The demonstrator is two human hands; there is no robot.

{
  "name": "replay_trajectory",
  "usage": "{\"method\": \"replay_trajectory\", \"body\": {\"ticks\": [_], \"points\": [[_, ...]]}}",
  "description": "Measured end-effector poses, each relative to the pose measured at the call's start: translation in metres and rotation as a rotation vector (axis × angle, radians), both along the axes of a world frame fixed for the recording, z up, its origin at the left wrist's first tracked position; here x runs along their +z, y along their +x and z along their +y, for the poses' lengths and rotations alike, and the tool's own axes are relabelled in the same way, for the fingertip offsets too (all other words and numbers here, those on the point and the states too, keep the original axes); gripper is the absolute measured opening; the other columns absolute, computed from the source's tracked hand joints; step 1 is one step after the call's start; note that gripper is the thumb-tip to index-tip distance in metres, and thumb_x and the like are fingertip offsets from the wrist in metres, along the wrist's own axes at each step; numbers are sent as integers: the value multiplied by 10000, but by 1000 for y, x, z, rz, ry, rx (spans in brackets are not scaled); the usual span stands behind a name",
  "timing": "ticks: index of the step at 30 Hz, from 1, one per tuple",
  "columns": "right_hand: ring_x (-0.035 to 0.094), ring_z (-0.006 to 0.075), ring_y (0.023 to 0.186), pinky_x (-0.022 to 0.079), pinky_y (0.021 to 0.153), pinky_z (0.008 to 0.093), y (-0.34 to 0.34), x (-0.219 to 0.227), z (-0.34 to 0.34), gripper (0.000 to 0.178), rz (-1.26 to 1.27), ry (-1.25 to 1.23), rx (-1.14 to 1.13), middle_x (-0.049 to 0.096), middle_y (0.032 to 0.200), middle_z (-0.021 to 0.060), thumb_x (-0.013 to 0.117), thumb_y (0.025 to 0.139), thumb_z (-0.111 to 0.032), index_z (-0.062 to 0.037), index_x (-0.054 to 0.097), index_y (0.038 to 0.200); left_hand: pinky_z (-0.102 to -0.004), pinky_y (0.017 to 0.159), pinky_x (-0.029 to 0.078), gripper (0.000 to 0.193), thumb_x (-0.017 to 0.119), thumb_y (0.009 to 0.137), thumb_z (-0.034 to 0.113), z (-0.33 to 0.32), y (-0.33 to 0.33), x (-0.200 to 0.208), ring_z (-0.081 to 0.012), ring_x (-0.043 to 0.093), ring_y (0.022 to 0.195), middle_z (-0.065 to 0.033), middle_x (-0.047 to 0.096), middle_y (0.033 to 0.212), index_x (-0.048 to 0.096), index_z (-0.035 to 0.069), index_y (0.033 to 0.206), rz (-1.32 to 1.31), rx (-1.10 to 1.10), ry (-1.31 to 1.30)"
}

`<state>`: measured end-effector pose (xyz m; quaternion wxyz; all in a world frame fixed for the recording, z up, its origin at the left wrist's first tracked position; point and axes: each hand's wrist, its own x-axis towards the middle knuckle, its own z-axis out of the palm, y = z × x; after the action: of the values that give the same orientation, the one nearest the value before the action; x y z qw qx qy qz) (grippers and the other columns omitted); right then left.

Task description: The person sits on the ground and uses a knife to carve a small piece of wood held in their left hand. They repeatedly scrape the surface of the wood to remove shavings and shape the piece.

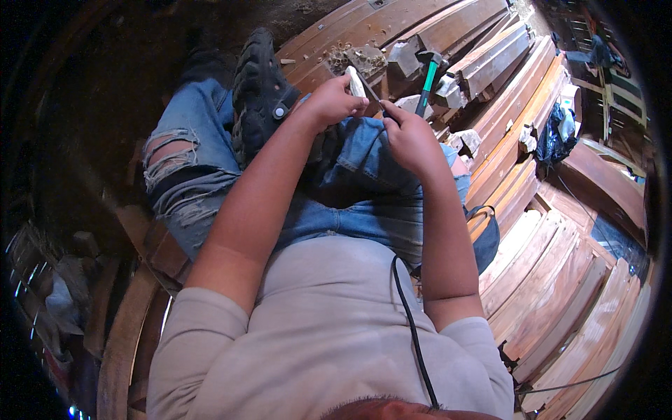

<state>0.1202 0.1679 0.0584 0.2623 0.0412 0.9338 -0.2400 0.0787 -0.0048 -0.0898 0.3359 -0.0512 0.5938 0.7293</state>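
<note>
Over my lap, my left hand (334, 103) pinches a small pale piece (355, 83), oblong and whitish; I cannot make out its material. My right hand (413, 140) is closed around the handle of a thin, dark, narrow-bladed tool (373, 92). The blade slants up and left, and its tip end lies close beside the pale piece; whether they touch is too small to tell. Just beyond my right hand, a claw hammer (428, 82) with a green and black handle rests on the wood, head away from me.
Long reddish-brown planks (483, 66) and pale boards (546, 280) lie stacked ahead and to the right. Chips and pale chunks (465, 142) are scattered on them. A black plastic bag (556, 133) sits at the right. My dark clog (257, 94) is near my left forearm. A black cable (413, 329) runs down my shirt.
</note>
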Motion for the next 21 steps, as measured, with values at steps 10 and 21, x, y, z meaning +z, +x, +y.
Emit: {"method": "replay_trajectory", "body": {"ticks": [10, 21], "points": [[643, 456, 1222, 500, 1061, 483, -9, -20, 0, 445, 43, -17, 41, 684, 1273, 296, 573, 1012, -209, -48, 631, 1423, -346, 760, 567, 413, 777, 925, 85, 2, 1, -11, -189, 719, 883, -128, 741, 1000, 616, -48, 1282, 73, 22, -5], [651, 472, 1191, 507, 1049, 496, -11, -31, -4, 447, 81, -55, 32, 690, 1245, 307, 562, 1004, -199, -34, 632, 1414, -322, 781, 590, 389, 750, 932, 49, 2, 2, 2, -199, 743, 914, -136, 748, 1003, 603, -55, 1277, 20, 62, 72]]}}
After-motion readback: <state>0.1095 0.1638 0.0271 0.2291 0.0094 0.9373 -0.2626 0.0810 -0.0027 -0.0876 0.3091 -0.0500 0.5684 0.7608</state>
